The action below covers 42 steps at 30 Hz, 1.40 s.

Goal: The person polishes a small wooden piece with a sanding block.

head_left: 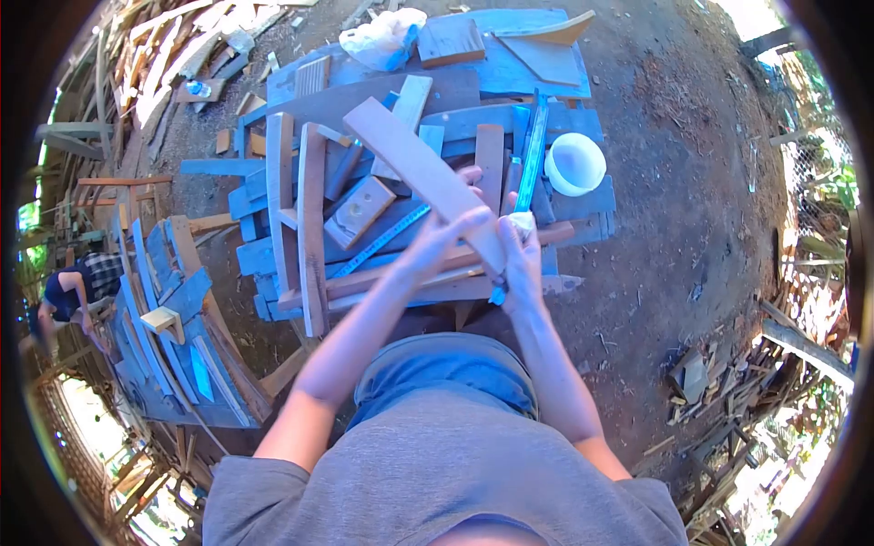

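A flat wooden board (414, 159) is held at a slant above the workbench, its far end up and to the left. My left hand (446, 237) is closed around its edges, fingertips showing on the far side. Around the near end of the board, my right hand (521, 264) is closed, with a small whitish lump (522, 221) by its fingers that I cannot make out. Just beyond that hand lies a long, bluish straight strip (534, 150). A white bucket (576, 165) stands to its right.
The plank workbench (446, 91) carries curved wooden pieces (312, 227), a wooden block (360, 212), a ruler-like strip (382, 241) and a white plastic bag (382, 38). At left, another person (77, 287) bends beside a second bench (187, 318). Scrap wood (182, 45) lies piled behind.
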Tool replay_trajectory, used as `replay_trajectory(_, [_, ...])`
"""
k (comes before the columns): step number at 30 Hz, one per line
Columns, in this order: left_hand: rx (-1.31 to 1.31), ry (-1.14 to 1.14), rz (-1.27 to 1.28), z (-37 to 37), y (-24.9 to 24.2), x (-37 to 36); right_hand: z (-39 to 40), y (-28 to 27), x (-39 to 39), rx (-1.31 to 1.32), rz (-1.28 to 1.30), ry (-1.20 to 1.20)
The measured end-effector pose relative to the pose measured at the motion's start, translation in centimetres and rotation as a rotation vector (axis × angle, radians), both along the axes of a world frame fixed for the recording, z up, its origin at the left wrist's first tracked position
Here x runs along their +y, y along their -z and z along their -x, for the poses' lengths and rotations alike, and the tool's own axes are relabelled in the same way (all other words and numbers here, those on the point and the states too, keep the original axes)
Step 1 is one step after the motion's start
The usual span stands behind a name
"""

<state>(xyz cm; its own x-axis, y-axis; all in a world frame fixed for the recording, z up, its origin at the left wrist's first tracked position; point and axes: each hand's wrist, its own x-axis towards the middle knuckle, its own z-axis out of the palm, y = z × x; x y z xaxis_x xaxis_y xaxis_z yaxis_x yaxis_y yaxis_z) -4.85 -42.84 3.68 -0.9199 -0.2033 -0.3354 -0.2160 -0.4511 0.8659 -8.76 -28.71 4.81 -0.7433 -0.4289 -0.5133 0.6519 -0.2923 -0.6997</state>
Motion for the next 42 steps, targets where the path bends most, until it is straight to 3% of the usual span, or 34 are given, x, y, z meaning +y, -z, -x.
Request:
replay_trajectory(4, [0.013, -0.152, -0.234, 1.1, 0.1, 1.0, -2.1, 1.2, -1.4, 0.247, -0.180, 0.069])
replay_trajectory(6, [-0.161, -0.176, -0.327, 1.1, -1.2, -0.1, -2.4, 2.4, 0.1, 0.415, -0.290, 0.066])
replay_trajectory(8, [-0.209, -0.154, -0.303, 0.6, -1.3, -1.2, -2.3, 2.0, 1.9, 0.372, -0.295, 0.002])
replay_trajectory(10, [-0.346, 0.020, -0.356, -0.1, -1.3, -2.7, -1.7, 1.4, 3.0, 0.391, -0.339, 0.055])
replay_trajectory(14, [-0.367, 0.137, -0.279, -1.4, -1.5, -3.3, -0.5, 1.9, 4.8, 0.491, -0.542, 0.008])
replay_trajectory(16, [-0.515, 0.133, -0.230, -1.7, -1.4, -2.7, -0.2, 1.4, 4.0, 0.902, -0.712, -0.081])
replay_trajectory(17, [-0.519, 0.135, -0.198, -1.9, -1.6, -2.5, -0.4, 0.7, 3.9, 0.807, -0.705, -0.162])
replay_trajectory(20, [-0.462, 0.169, -0.191, -2.5, -1.6, -2.4, 0.3, 0.0, 2.4, 0.901, -0.786, -0.325])
replay_trajectory(24, [-0.424, 0.135, -0.157, -2.7, -2.1, -2.1, 1.5, 1.1, 0.7, 0.872, -0.837, -0.387])
replay_trajectory(26, [-0.440, 0.084, -0.395, -2.8, -1.6, -2.5, -0.4, 0.5, 0.5, 0.862, -0.849, -0.477])
replay_trajectory(27, [-0.441, 0.081, -0.395, -3.0, -1.4, -2.6, -1.9, -0.2, 0.7, 0.849, -0.863, -0.568])
replay_trajectory(30, [-0.360, 0.057, -0.402, -3.0, -1.3, -2.7, -4.7, -2.3, 1.5, 0.929, -0.809, -0.588])
replay_trajectory(33, [-0.421, 0.056, -0.430, -2.4, -2.2, -2.5, -1.8, -2.2, 0.4, 0.838, -0.777, -0.583])
replay_trajectory(34, [-0.448, 0.067, -0.351, -2.4, -2.3, -2.4, -0.1, -0.1, -0.3, 0.978, -0.857, -0.537])
replay_trajectory(36, [-0.478, 0.074, -0.265, -2.4, -2.3, -2.7, 3.5, 2.4, -1.9, 0.997, -1.001, -0.510])
replay_trajectory(38, [-0.449, 0.049, -0.441, -2.5, -1.7, -3.1, 4.1, 3.3, -2.7, 0.968, -1.077, -0.494])
replay_trajectory(42, [-0.385, 0.053, -0.515, -2.7, -1.4, -3.5, -2.4, -0.8, -0.4, 1.054, -0.854, -0.539])
